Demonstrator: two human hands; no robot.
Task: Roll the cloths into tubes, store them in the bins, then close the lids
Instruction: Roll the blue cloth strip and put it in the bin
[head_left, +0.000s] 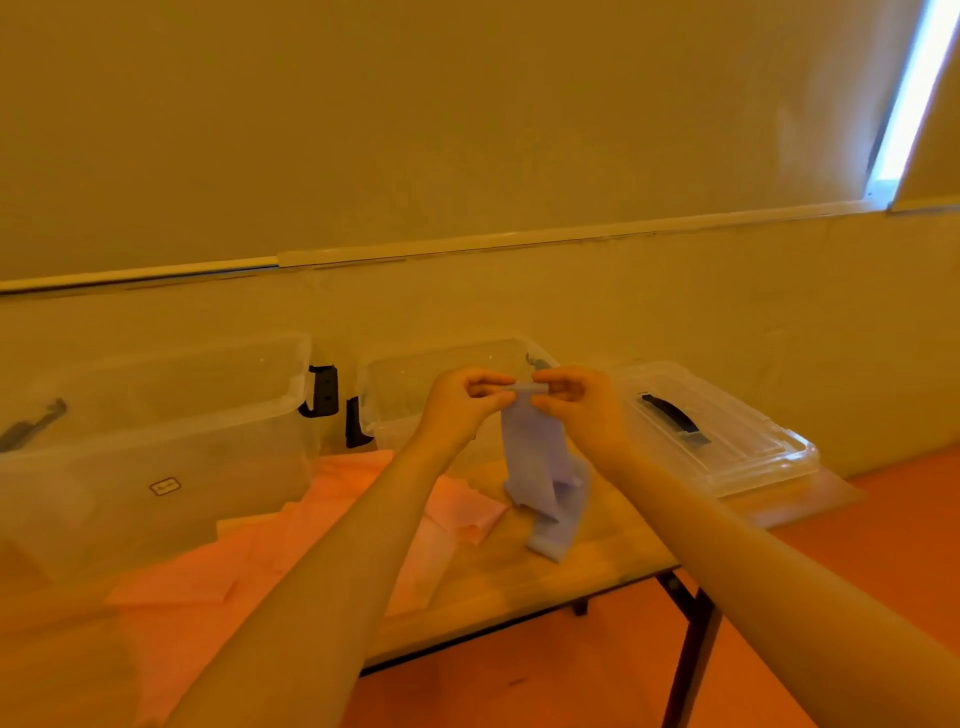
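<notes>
Left hand (470, 397) and right hand (569, 397) each pinch the top edge of the blue cloth (540, 467), raised so the rest hangs free to the tabletop (587, 566); probably starting the roll, though the edge is blurred. Pink cloths (291, 551) lie beneath. Two open bins (156, 415) (415, 379) stand behind; a lid (727, 441) sits right. Nothing blocks the near bin.

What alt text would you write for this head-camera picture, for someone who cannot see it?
Two hands, left hand and right hand, pinch the top edge of a blue cloth and hold it up above a wooden table. Pink cloths lie on the table before two open clear bins; a lid lies at right.
</notes>
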